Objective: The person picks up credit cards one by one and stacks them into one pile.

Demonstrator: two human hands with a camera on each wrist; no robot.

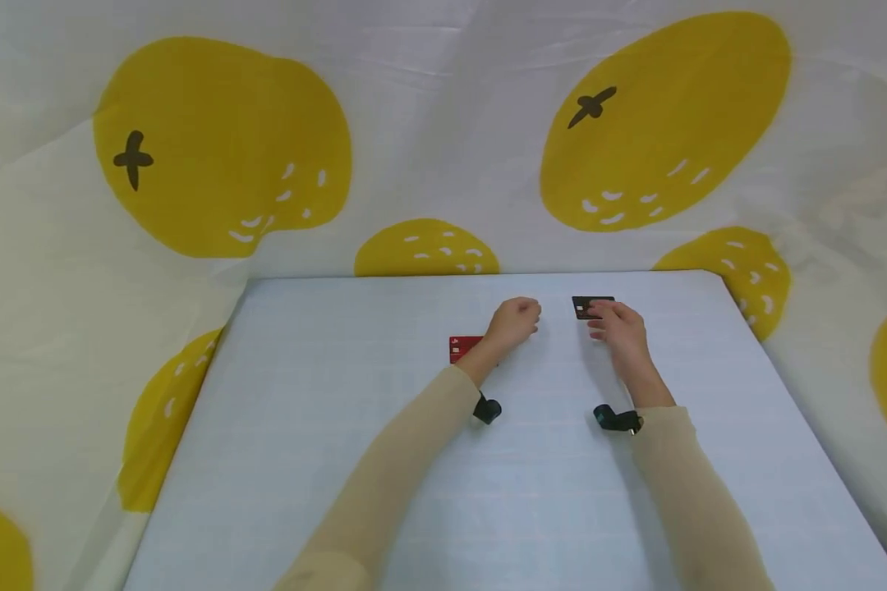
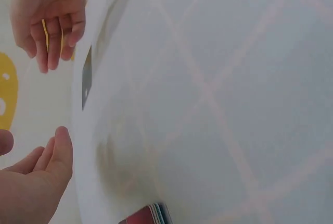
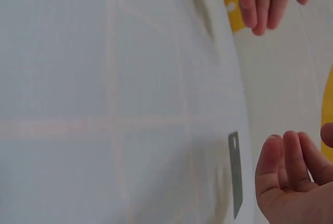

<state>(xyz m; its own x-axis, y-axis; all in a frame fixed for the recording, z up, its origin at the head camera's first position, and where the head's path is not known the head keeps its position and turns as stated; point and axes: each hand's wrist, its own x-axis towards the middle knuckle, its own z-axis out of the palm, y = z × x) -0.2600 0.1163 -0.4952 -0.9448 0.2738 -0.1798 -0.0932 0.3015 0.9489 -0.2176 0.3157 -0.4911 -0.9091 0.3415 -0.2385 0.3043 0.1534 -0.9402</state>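
Note:
Both hands hang above the white table with nothing in their grasp. My left hand (image 1: 515,322), fingers loosely bent, is over the area just right of a red chip card (image 1: 464,346), which its wrist partly covers. From the left wrist view this red card (image 2: 141,217) tops a small stack. My right hand (image 1: 621,330) is beside a black chip card (image 1: 581,307) near the table's far edge and overlaps its right part in the head view. In the right wrist view that card (image 3: 235,177) lies flat below the relaxed right fingers (image 3: 294,156).
A white table (image 1: 303,460) spans the area under both arms. Behind and around it hangs a white cloth (image 1: 443,148) with big yellow fruit prints. Dark wrist cameras (image 1: 617,419) stick out inward from both beige sleeves (image 1: 680,484).

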